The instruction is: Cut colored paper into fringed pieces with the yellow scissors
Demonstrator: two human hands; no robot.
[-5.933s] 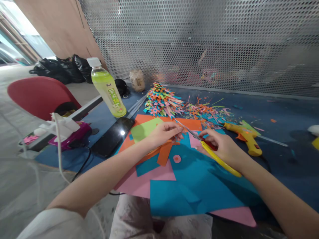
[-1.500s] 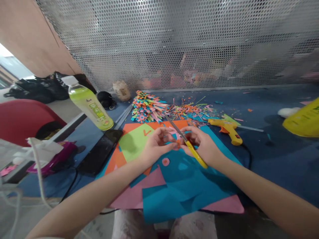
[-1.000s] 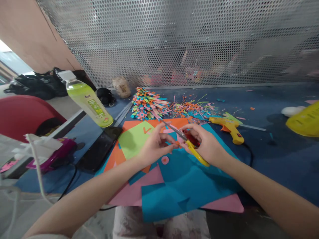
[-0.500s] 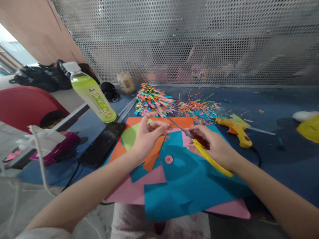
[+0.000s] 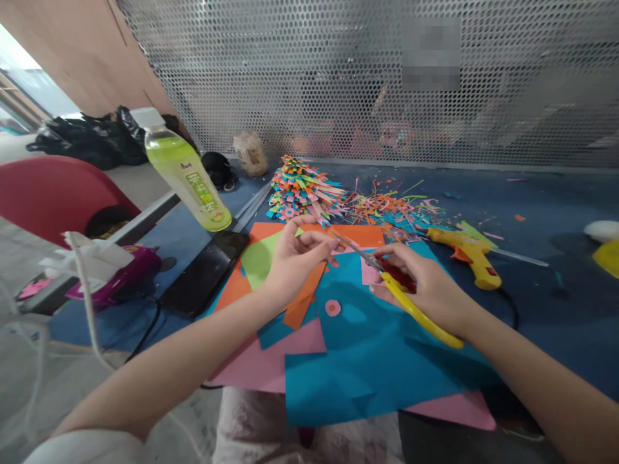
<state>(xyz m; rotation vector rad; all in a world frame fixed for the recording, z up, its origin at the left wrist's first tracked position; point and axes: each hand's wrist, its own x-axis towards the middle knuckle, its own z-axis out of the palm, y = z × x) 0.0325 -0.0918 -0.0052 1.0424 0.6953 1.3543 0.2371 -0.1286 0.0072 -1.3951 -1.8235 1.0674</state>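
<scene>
My right hand (image 5: 420, 283) is wrapped round a pair of scissors (image 5: 411, 312) with yellow and red handles. Their blades point away to the left, the tips close by the fingers of my left hand (image 5: 302, 258). Thumb and fingers of that hand are pinched together above the papers; whatever lies between them is too small to make out. Under both hands are coloured sheets: a blue paper (image 5: 377, 361), an orange paper (image 5: 302, 303), a light green paper (image 5: 258, 261) and a pink paper (image 5: 302, 341). A small pink paper flower (image 5: 333, 308) with an orange centre rests on the blue.
Behind my hands stands a cone of coloured paper strips (image 5: 300, 193), with paper scraps (image 5: 387, 206) beside it. A yellow glue gun (image 5: 464, 251) lies at the right. Left are a green drink bottle (image 5: 186, 171), a black phone (image 5: 203, 274) and a purple tissue box (image 5: 116, 277).
The whole view has shifted slightly, so things sit a little further right. The scissor tips are slightly lower beside my left fingers. Both hands otherwise keep nearly the same pose.
</scene>
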